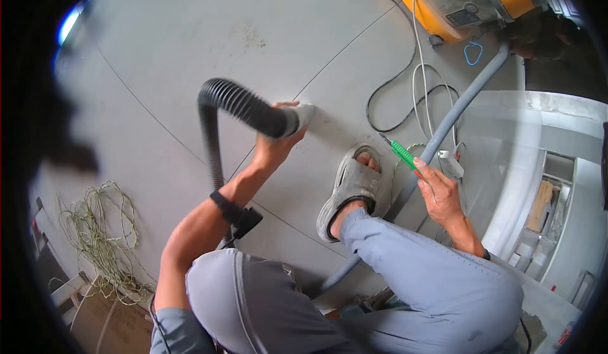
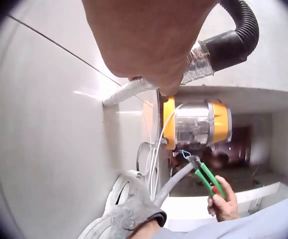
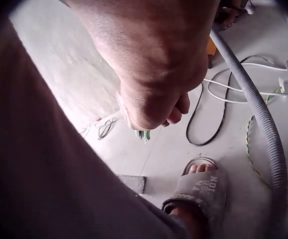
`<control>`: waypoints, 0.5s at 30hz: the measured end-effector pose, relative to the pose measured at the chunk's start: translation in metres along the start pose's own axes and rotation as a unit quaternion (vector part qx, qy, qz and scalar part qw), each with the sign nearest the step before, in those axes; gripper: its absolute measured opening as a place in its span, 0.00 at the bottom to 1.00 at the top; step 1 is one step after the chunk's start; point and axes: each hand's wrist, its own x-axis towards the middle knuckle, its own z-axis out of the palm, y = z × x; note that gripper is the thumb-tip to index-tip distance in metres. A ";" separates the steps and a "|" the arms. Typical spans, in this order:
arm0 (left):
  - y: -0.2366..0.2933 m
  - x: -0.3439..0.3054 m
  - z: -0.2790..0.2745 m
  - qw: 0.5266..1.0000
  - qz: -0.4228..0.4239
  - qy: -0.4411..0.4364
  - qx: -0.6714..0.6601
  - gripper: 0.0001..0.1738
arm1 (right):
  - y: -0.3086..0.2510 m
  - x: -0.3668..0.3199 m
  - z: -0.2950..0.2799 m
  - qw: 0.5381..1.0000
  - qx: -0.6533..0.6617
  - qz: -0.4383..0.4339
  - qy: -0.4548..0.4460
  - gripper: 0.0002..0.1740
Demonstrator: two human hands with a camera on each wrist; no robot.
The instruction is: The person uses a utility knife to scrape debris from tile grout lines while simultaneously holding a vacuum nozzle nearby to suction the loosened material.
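Note:
Over the grey floor, the left hand grips the end of a black ribbed vacuum hose. A pale nozzle wrapped in shiny tape sticks out past the fingers, its tip close to the floor. The hose arches up and drops back beside the left forearm. On the other side of a sandalled foot, the right hand holds green-handled pliers with a dark, narrow tip and a red patch near the fingers. In the right wrist view, the hand hides most of the pliers.
A yellow vacuum cleaner stands at the far right. A grey ribbed hose runs past the foot, amid black and white cords and a white plug block. Tangled yellowish wire lies at the left over a cardboard box.

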 end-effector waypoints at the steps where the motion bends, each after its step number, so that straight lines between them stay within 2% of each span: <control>1: -0.001 0.016 0.011 0.999 0.030 0.008 -0.013 0.24 | 0.003 0.001 -0.002 1.000 0.009 0.004 0.011 0.33; 3: -0.005 0.045 0.031 0.999 0.000 -0.003 -0.034 0.22 | 0.014 0.000 -0.002 0.999 0.019 0.007 0.033 0.32; 5: 0.009 0.081 0.054 0.996 -0.053 0.033 -0.057 0.13 | 0.026 -0.003 -0.001 0.998 0.029 0.018 0.057 0.31; 7: 0.008 0.117 0.073 0.987 -0.049 0.074 -0.135 0.11 | 0.032 -0.004 0.001 0.993 0.036 0.001 0.112 0.29; 9: 0.002 0.141 0.085 0.986 -0.091 0.056 -0.131 0.12 | 0.042 -0.014 0.004 0.994 0.035 0.010 0.107 0.29; 11: -0.004 0.140 0.094 0.987 -0.085 0.018 -0.134 0.13 | 0.047 -0.025 0.006 0.994 0.037 0.019 0.105 0.28; 13: 0.002 0.114 0.100 0.996 -0.050 -0.069 -0.036 0.15 | 0.049 -0.035 0.006 0.994 0.048 0.059 0.080 0.28; 14: 0.005 0.096 0.091 0.988 -0.061 -0.141 -0.008 0.17 | 0.050 -0.039 0.007 0.993 0.053 0.063 0.078 0.28; 15: -0.001 0.080 0.083 0.984 -0.039 -0.169 -0.024 0.22 | 0.052 -0.042 0.009 0.992 0.062 0.064 0.094 0.27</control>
